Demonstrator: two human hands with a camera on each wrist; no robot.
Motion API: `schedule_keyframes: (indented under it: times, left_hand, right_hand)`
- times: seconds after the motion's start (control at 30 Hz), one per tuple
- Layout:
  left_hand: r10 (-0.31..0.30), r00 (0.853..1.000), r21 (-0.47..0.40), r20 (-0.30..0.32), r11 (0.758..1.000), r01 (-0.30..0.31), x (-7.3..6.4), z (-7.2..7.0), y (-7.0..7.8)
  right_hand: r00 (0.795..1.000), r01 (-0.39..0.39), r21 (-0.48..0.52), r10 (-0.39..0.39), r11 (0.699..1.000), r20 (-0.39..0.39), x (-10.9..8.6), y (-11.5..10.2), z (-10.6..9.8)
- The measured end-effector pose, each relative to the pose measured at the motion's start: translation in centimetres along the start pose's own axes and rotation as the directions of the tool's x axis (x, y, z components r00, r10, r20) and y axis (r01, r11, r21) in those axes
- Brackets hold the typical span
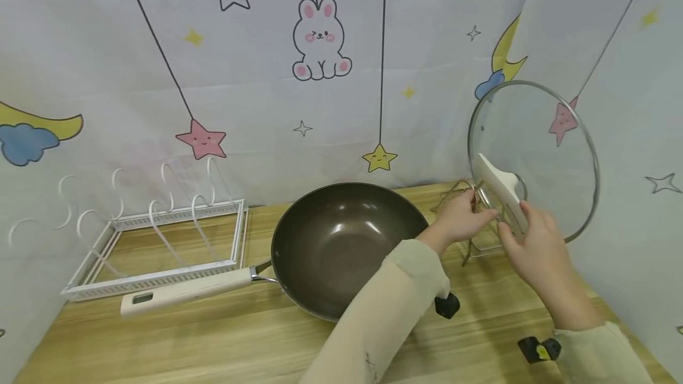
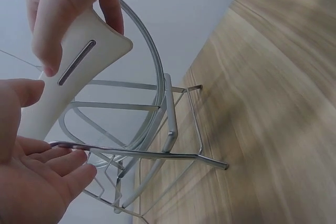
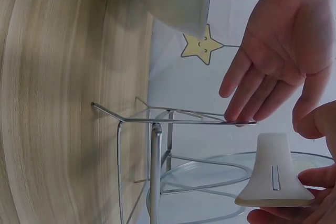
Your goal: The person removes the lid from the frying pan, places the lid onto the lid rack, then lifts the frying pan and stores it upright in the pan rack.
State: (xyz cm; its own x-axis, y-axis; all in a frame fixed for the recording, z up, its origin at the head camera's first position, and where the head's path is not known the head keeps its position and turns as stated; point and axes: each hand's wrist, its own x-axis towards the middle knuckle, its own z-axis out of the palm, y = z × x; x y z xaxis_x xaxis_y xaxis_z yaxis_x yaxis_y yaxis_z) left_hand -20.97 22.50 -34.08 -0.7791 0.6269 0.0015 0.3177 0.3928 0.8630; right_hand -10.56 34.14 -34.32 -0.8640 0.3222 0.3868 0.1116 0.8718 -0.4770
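My right hand [image 1: 541,253] grips the cream handle [image 3: 275,177] of a round glass lid [image 1: 557,176] with a metal rim, thumb on one side and fingers on the other. The lid stands on edge in a metal wire rack [image 2: 170,114] at the right. My left hand [image 1: 458,218] is at the rack, fingers stretched out. In the right wrist view its fingertips touch the rack's top wire. Its thumb is close to the handle in the left wrist view. Left of both hands sits a dark wok [image 1: 341,242] with a long cream handle [image 1: 187,292].
A white rack [image 1: 160,277] with curved wire dividers stands on the wooden tabletop [image 1: 224,342] at the left. Behind is a patterned cloth [image 1: 256,99]. Black objects [image 1: 539,349] lie near my right sleeve. My left forearm passes over the wok's right side.
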Motion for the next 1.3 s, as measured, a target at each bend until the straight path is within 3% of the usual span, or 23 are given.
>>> schedule_keyframes:
  times: [0.37, 0.8, 1.3]
  left_hand:
    - [0.036, 0.999, 0.010, -0.002, 0.999, -0.035, -0.6, -0.3, 0.3]
    - [0.000, 1.000, 0.021, 0.027, 1.000, -0.001, -1.4, -0.5, 0.3]
    - [-0.009, 1.000, -0.004, -0.004, 1.000, 0.009, -2.4, -0.5, -0.1]
  right_hand:
    - [0.998, 0.042, 0.038, -0.041, 0.998, -0.041, -0.2, 0.0, 0.5]
    - [0.995, 0.053, 0.075, -0.046, 0.996, -0.091, -0.6, -0.1, 1.2]
    - [0.990, 0.043, 0.096, -0.030, 0.994, -0.141, -1.1, -0.6, 2.0]
